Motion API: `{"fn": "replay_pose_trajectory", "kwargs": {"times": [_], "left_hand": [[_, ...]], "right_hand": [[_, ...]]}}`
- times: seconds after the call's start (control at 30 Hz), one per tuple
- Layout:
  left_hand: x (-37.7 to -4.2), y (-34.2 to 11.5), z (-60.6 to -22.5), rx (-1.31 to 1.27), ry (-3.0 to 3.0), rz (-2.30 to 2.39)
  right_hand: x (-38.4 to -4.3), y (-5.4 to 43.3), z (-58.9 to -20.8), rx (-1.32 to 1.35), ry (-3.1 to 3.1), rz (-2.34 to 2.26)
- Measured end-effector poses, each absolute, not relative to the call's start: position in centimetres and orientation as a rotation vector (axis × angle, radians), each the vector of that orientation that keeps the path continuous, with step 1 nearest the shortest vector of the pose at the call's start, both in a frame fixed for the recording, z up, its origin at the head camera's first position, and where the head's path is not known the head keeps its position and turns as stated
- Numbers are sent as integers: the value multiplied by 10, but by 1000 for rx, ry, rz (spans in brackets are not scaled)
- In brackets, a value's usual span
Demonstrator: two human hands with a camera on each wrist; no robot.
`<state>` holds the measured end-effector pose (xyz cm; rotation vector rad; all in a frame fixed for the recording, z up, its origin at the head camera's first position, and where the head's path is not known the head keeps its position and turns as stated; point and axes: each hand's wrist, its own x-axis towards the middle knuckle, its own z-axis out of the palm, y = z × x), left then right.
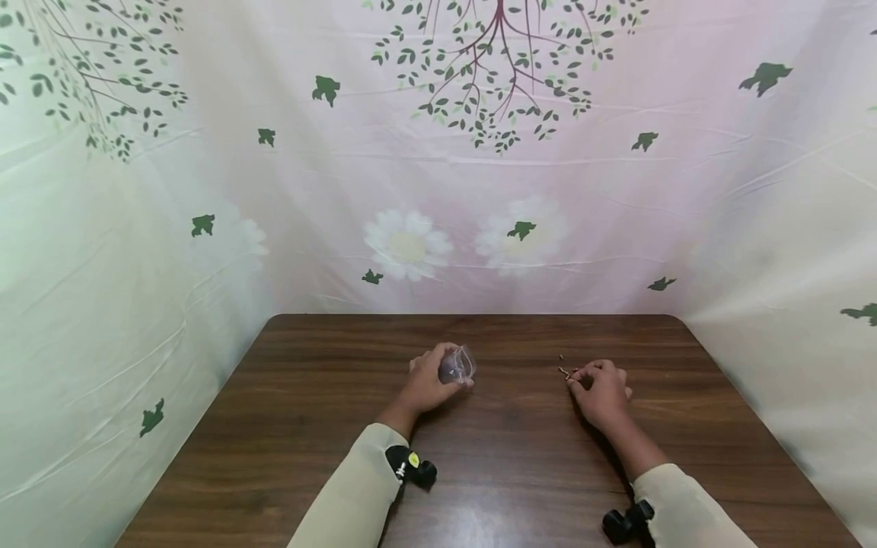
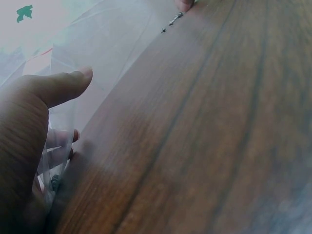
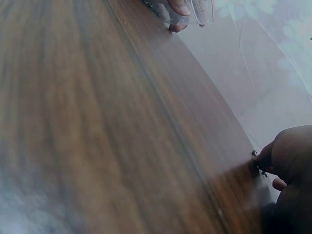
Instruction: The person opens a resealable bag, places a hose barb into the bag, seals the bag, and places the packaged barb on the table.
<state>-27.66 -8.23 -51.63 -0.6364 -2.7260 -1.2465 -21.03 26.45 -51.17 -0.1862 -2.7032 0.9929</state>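
Your left hand (image 1: pixel 430 380) is gripping a clear cup (image 1: pixel 457 367), which is tilting with its mouth toward your right; dark bits (image 2: pixel 55 182) are lying inside. Your right hand (image 1: pixel 606 392) is touching small metal pieces (image 1: pixel 565 372) on the wooden table (image 1: pixel 507 441); whether it is pinching one, I cannot tell. Beyond the wooden table, a leaf-printed cloth (image 1: pixel 466 183) is hanging.
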Motion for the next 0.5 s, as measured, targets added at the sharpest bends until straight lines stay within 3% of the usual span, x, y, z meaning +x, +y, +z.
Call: {"fn": "replay_pose_trajectory", "kwargs": {"times": [0.5], "left_hand": [[-275, -82, -514, -647, -2732, -1239]], "right_hand": [[-222, 243, -508, -123, -2518, 1116]]}}
